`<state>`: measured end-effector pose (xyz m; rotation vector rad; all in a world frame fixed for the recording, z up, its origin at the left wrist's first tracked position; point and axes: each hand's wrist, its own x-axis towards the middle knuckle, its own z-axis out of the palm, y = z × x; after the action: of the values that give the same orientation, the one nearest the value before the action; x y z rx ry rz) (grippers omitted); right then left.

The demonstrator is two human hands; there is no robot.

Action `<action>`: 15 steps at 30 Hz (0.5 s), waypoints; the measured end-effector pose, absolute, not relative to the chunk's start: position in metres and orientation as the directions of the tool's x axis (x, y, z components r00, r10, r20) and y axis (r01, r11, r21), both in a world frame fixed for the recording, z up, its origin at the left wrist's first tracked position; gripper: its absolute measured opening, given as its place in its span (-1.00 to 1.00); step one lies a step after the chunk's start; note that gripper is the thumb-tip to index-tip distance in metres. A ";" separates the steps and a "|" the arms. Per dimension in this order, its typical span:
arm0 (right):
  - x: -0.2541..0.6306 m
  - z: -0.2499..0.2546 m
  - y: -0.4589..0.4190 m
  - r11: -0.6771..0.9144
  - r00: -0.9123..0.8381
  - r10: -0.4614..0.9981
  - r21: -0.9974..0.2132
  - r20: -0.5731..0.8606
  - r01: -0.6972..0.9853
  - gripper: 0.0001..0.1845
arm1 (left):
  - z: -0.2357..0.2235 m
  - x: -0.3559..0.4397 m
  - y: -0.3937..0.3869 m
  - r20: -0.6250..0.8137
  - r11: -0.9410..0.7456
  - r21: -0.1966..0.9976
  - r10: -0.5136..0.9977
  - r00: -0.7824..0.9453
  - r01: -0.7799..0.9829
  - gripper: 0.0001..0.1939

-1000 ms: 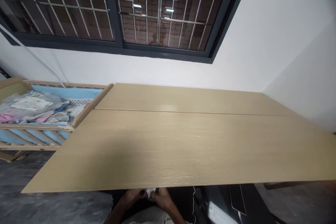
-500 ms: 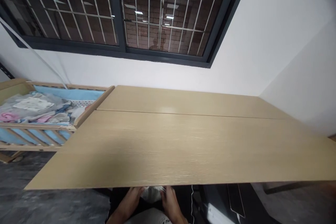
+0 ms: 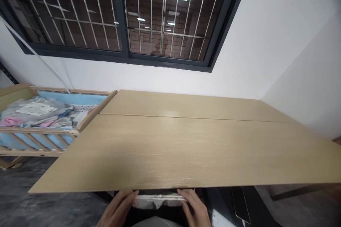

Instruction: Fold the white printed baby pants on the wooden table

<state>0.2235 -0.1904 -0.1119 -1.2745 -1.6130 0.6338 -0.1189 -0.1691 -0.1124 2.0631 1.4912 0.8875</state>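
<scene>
At the table's near edge, low in the head view, my left hand [image 3: 120, 206] and my right hand [image 3: 194, 205] hold a whitish, soft-looking thing [image 3: 158, 201] between them. Its upper edge is pulled into a nearly straight band, and below that it hangs in crumpled folds. Whether it is cloth or thin plastic I cannot tell. Each hand pinches one end with thumb and fingers. The thing is over my lap, just in front of the light wooden table [image 3: 181, 149].
A wooden crib [image 3: 97, 110] with blue lining and piled clothes stands left of the table. On a dark surface at lower right lie a phone [image 3: 241, 204] and a white object [image 3: 222, 218]. A barred window [image 3: 165, 17] is in the wall ahead.
My hands have moved apart and slightly up. The whitish thing, bunched between them before, is now stretched wide. The view has tilted up a little.
</scene>
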 end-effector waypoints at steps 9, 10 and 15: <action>0.225 0.012 -0.123 0.551 0.034 0.764 -0.678 0.645 0.486 -0.85 | 0.028 -0.080 -0.079 0.827 -0.550 0.463 0.549 -0.117 0.695 -0.87; 0.226 0.025 -0.112 0.569 0.025 0.751 -0.665 0.660 0.483 -0.83 | 0.044 -0.076 -0.070 0.843 -0.575 0.444 0.529 -0.102 0.688 -0.89; 0.238 0.064 -0.044 0.526 -0.009 0.809 -0.716 0.588 0.460 -0.65 | 0.094 -0.071 -0.018 0.718 -0.514 0.579 0.689 -0.098 0.633 -0.76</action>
<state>0.2383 -0.0440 0.0644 -1.0931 -1.6471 0.3893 -0.0714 -0.0178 0.0941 2.0754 1.5230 1.7116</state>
